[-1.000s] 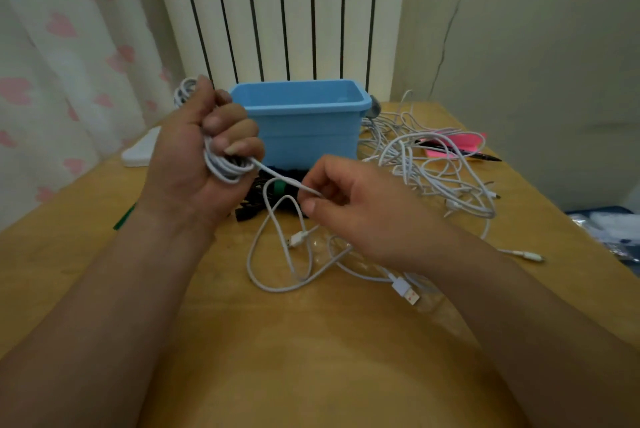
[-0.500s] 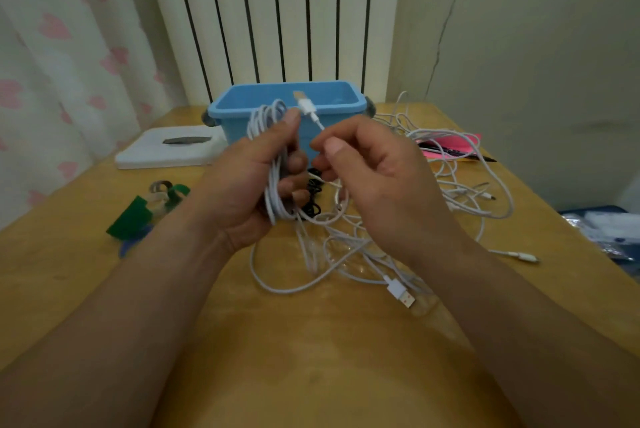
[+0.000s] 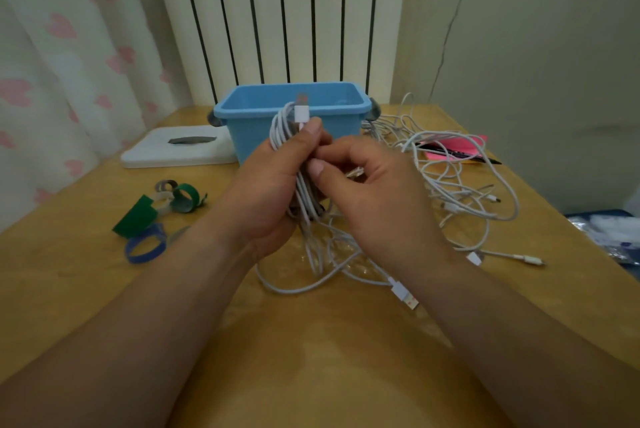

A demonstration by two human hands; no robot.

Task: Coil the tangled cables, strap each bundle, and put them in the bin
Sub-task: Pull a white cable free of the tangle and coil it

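My left hand (image 3: 266, 192) grips a coiled white cable bundle (image 3: 285, 130) upright in front of the blue bin (image 3: 346, 107); its white USB plug sticks up by my thumb. My right hand (image 3: 374, 195) is curled against the bundle's right side, thumb and fingers pinching the cable strands. A tangle of white cables (image 3: 457, 192) spreads over the wooden table (image 3: 311, 358) to the right and below my hands. Green and blue straps (image 3: 152, 220) lie rolled at the left.
A white flat box (image 3: 173, 150) lies left of the bin. A pink notepad with a black pen (image 3: 457, 150) sits behind the tangle. A radiator and a curtain stand behind the table. Plastic-wrapped items (image 3: 609, 237) lie beyond the right edge.
My left hand brought the coil from the left to the centre in front of the bin. My right hand rose from the table and closed in against the bundle.
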